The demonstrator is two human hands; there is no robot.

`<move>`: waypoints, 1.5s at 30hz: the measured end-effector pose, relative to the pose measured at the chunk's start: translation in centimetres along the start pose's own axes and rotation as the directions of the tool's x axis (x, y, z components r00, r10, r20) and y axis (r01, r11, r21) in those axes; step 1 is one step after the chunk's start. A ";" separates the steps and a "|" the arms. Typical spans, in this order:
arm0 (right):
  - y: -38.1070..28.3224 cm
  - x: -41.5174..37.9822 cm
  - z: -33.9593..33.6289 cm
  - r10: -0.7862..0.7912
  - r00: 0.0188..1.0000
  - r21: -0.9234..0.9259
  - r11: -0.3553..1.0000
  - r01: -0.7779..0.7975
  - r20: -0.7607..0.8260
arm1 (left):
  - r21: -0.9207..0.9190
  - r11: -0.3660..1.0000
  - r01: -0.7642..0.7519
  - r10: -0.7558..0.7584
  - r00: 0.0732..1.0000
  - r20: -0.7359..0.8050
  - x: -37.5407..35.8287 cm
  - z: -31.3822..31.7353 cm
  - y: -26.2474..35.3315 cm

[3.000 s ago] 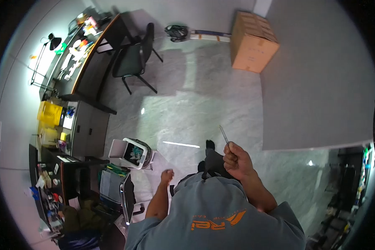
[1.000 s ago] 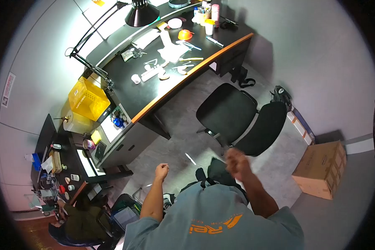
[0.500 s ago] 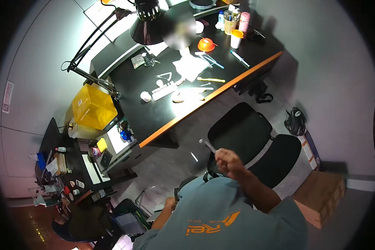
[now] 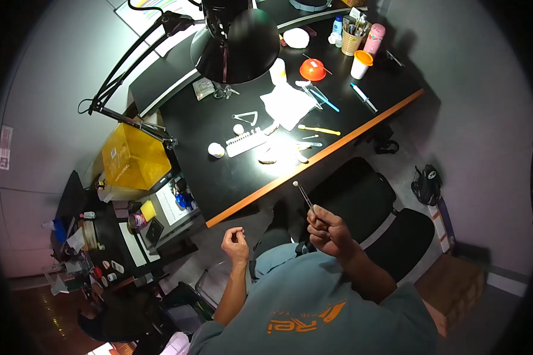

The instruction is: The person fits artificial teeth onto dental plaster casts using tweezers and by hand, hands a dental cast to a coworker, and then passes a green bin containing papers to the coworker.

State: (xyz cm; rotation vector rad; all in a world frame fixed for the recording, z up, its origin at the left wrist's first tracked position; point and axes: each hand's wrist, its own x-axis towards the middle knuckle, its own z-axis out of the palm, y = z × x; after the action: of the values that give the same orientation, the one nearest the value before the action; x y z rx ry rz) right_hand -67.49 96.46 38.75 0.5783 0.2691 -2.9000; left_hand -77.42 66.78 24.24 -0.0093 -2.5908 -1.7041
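Over the floor just off the desk's front edge, my right hand (image 4: 328,232) is closed around slim metal tweezers (image 4: 305,197). A small whitish piece (image 4: 295,184) sits at their far tip, its kind too small to tell. To the left, my left hand (image 4: 236,245) is raised in front of my lap, its fingers curled and pinched together. A tiny pale spot shows at those fingertips, but I cannot make out what it is. Neither hand touches the desk (image 4: 186,177). Closest on the desktop are a brightly lit white patch of small pieces and a long white toothed block (image 4: 246,144).
A black lamp (image 4: 234,50) hangs over the desk. Under it lie white paper (image 4: 287,105), a yellow-handled tool (image 4: 320,130), a metal caliper (image 4: 245,118) and a white jar (image 4: 216,149). An orange bowl (image 4: 312,70) and a syringe (image 4: 364,97) sit farther right. A black chair (image 4: 355,195) stands beside me.
My left hand has risen from beside my body toward the desk. The tweezers in my right hand have moved slightly toward the desk and turned steeper. The view has shifted slightly.
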 end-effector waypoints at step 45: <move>2.4 11.0 5.7 -0.203 0.951 -0.165 0.972 0.167 -0.233 | 0.330 0.910 -0.250 0.220 0.967 0.126 16.9 3.7 -1.0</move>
State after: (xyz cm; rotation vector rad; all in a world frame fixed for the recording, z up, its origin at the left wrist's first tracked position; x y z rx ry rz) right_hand -79.04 91.51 39.23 0.9388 0.5909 -2.9476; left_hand -94.44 69.51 22.48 -0.3762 -2.7756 -1.1820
